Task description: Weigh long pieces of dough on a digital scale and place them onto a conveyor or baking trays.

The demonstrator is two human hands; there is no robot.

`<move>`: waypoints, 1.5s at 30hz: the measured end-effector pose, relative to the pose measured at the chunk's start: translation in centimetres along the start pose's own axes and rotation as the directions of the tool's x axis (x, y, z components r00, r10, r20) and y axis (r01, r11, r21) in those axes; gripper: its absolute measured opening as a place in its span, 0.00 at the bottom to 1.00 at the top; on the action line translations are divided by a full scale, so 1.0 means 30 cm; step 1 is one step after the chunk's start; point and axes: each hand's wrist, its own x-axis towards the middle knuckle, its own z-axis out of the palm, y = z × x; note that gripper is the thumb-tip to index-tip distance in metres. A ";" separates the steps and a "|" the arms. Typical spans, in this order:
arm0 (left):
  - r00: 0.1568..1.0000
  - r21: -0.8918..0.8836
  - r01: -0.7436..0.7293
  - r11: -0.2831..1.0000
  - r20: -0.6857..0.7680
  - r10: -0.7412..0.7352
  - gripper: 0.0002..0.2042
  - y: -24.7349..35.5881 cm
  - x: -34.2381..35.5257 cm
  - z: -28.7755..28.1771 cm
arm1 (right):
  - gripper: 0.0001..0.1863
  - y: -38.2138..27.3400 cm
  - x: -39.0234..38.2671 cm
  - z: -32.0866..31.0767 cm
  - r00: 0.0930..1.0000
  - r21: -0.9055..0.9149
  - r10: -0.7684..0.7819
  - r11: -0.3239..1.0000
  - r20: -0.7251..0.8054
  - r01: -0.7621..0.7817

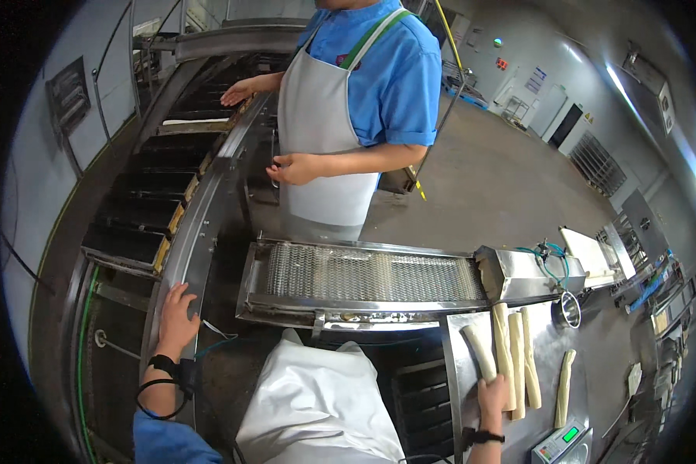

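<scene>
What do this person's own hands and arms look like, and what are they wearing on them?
Both the left hand and right hand are bare, without gloves. The left wrist wears a black band with a looping black cable; below it is a blue sleeve. The right wrist has a black strap; no sleeve shows on that side.

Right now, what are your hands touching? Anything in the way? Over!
Left hand open on metal rail. Right hand at near end of leftmost pale roll, grip unclear. Other rolls close beside it.
</scene>
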 end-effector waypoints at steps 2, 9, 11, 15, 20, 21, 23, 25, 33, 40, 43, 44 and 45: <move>1.000 0.002 -0.014 1.000 -0.006 0.014 0.17 -0.009 0.010 0.005 | 0.19 0.015 0.053 0.009 0.985 -0.069 -0.146 0.988 -0.094 0.140; 1.000 0.035 -0.003 0.999 -0.002 0.003 0.16 -0.048 -0.016 0.038 | 0.19 0.198 0.016 -0.322 0.901 0.900 0.094 0.065 0.424 -0.430; 1.000 0.051 -0.028 0.998 0.002 0.028 0.16 -0.048 -0.003 0.038 | 0.20 0.445 0.018 -0.416 0.939 0.947 0.172 0.068 0.298 -0.313; 0.999 0.061 -0.036 0.997 -0.006 0.036 0.16 -0.064 0.003 0.068 | 0.18 1.013 -0.079 -0.699 0.957 0.970 0.288 0.236 -0.017 -0.054; 1.000 0.137 0.020 0.990 0.021 -0.023 0.16 -0.070 -0.030 0.019 | 0.19 0.668 -0.215 -1.044 0.776 0.862 0.494 0.491 -0.393 0.124; 0.999 0.129 -0.006 0.992 0.037 0.001 0.16 -0.062 -0.018 0.048 | 0.22 0.897 -0.199 -1.089 0.875 0.830 0.396 0.557 -0.279 0.012; 0.999 0.089 0.025 0.996 0.020 -0.027 0.17 0.017 0.025 0.084 | 0.20 1.267 -0.215 -0.974 0.808 0.697 0.486 0.704 -0.333 -0.136; 0.999 0.013 -0.033 0.999 0.043 0.033 0.18 0.022 0.014 0.139 | 0.20 1.556 -0.258 -0.839 0.742 0.226 0.507 0.861 -0.438 -0.455; 0.928 0.294 -0.310 0.904 0.301 0.220 0.17 0.226 -0.068 -0.027 | 0.45 1.327 -0.269 -0.552 0.217 0.367 0.860 0.407 -0.461 -0.836; 0.897 0.157 -0.317 0.935 0.371 0.242 0.16 0.360 -0.092 0.009 | 0.36 1.257 -0.333 -0.642 0.185 0.418 0.790 0.489 -0.585 -0.766; 0.878 0.223 -0.328 0.918 0.430 0.209 0.17 0.420 -0.108 0.002 | 0.23 1.217 -0.364 -0.628 -0.046 0.583 0.648 0.650 -0.760 -0.488; 0.884 0.214 -0.321 0.922 0.418 0.211 0.17 0.399 -0.104 0.004 | 0.23 1.178 -0.368 -0.636 -0.051 0.586 0.649 0.647 -0.759 -0.488; 0.888 0.204 -0.316 0.926 0.408 0.213 0.18 0.386 -0.100 0.006 | 0.22 1.151 -0.377 -0.642 -0.054 0.587 0.637 0.671 -0.769 -0.454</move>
